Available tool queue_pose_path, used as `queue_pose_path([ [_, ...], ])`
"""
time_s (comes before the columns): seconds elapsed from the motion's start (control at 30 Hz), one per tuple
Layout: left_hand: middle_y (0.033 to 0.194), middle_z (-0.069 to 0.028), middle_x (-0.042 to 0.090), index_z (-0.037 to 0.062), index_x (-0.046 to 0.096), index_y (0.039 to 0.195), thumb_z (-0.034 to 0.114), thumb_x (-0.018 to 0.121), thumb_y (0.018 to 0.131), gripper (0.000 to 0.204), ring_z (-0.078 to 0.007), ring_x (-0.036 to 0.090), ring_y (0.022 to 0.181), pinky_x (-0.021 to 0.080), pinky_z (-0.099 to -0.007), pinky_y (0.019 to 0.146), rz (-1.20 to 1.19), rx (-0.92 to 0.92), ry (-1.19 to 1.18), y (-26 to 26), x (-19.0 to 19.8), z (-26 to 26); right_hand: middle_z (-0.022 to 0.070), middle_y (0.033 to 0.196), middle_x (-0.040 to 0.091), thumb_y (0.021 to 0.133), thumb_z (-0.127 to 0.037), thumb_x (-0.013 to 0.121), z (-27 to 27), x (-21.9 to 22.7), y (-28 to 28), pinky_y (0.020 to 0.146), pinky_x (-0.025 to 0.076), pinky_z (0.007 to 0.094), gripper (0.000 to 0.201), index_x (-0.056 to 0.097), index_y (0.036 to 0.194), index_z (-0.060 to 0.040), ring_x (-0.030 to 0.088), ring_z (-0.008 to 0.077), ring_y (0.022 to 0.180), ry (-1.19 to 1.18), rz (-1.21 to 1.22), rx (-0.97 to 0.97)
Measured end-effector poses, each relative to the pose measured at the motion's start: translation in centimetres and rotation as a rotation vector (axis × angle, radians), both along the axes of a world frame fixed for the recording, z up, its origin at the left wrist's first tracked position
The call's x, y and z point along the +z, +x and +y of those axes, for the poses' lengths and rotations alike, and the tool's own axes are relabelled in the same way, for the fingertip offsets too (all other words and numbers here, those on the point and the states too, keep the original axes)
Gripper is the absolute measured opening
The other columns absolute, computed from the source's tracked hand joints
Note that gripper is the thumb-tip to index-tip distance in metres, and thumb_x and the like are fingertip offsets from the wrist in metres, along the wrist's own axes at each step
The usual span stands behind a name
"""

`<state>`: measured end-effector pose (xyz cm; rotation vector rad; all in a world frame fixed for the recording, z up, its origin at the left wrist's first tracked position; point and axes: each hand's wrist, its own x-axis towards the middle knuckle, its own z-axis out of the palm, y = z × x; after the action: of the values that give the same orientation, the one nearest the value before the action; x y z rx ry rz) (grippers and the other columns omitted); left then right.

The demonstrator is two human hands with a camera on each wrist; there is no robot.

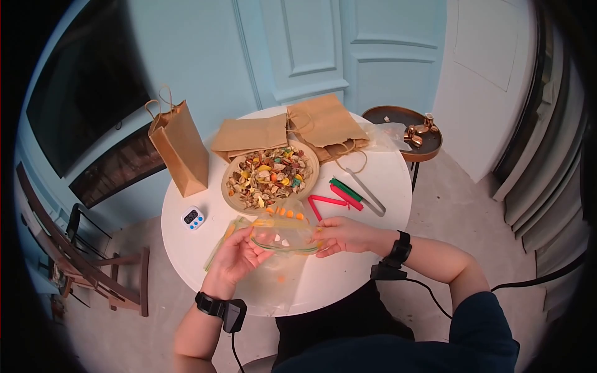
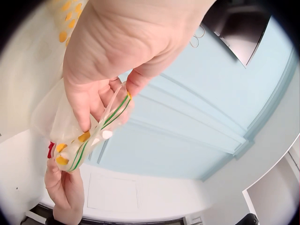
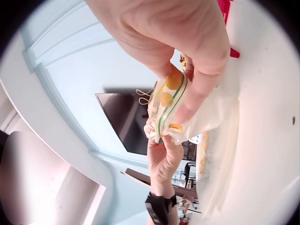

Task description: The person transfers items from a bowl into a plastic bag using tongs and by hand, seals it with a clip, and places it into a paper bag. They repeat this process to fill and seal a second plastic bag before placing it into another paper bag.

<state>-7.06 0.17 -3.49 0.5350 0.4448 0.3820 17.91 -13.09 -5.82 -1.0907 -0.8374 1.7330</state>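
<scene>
Zip-top plastic bag [image 1: 283, 239] was up over the round white table [image 1: 189, 248], likely light, limp, slippery; left hand [image 1: 236, 258] and right hand [image 1: 345, 236] pinched opposite ends of its mouth by the green seal lines [image 2: 116, 112], probably the best grip.

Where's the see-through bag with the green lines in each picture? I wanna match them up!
Head: the see-through bag is just below the middle, between the left hand and the right hand.
Left wrist: the see-through bag is left of the middle, below the big left hand.
Right wrist: the see-through bag is near the middle, below the big right hand.
Shared landmark: the light blue wall shows in all three.
</scene>
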Motion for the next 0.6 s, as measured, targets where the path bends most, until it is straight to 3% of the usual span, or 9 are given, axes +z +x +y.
queue_pose_path([
  [0.13,0.112,-0.0160,0.063,-0.0005,0.054,0.116,0.019,0.049,0.093,0.031,-0.0260,0.064,0.101,0.050,-0.0445,0.094,-0.006,-0.065,0.004,-0.4,-1.3,0.1,0.0146,0.115,0.057,0.095,-0.019,0.051,0.3,-0.2,-0.6,0.094,0.051,0.0366,0.033,0.046,0.117,0.0046,0.060,0.0246,0.105,-0.054,0.252,-0.111],
  [0.27,0.108,-0.0090,0.065,0.0071,0.055,0.118,0.024,0.056,0.091,0.032,-0.0195,0.064,0.093,0.055,-0.0373,0.082,0.039,-0.092,0.013,0.1,-1.3,-1.0,0.0143,0.117,0.057,0.096,-0.016,0.047,1.2,0.1,-1.1,0.103,0.043,0.0403,0.030,0.047,0.119,0.0029,0.057,0.0247,0.112,-0.005,0.501,-0.145],
  [0.43,0.108,-0.0048,0.064,0.0093,0.057,0.116,0.025,0.058,0.090,0.030,-0.0169,0.062,0.094,0.052,-0.0338,0.078,0.170,-0.036,0.130,-0.1,-1.6,-0.8,0.0113,0.116,0.058,0.096,-0.017,0.044,1.8,1.7,-2.6,0.101,0.043,0.0413,0.030,0.048,0.120,0.0008,0.058,0.0215,0.110,-0.030,0.549,-0.241],
  [0.53,0.110,-0.0047,0.063,0.0093,0.057,0.114,0.028,0.058,0.090,0.030,-0.0164,0.062,0.091,0.051,-0.0339,0.079,0.107,-0.064,0.193,-0.3,-1.1,-0.5,0.0093,0.114,0.059,0.096,-0.019,0.043,2.2,1.8,-3.0,0.098,0.046,0.0409,0.030,0.048,0.120,-0.0011,0.059,0.0191,0.107,-0.114,0.556,-0.166],
  [0.6,0.108,-0.0060,0.064,0.0068,0.057,0.113,0.031,0.058,0.090,0.033,-0.0174,0.062,0.087,0.050,-0.0324,0.080,-0.125,-0.130,0.112,-0.9,-1.6,0.8,0.0085,0.114,0.059,0.096,-0.020,0.043,2.4,1.6,-3.2,0.096,0.047,0.0403,0.030,0.048,0.120,-0.0023,0.059,0.0180,0.105,-0.166,0.547,-0.093],
])
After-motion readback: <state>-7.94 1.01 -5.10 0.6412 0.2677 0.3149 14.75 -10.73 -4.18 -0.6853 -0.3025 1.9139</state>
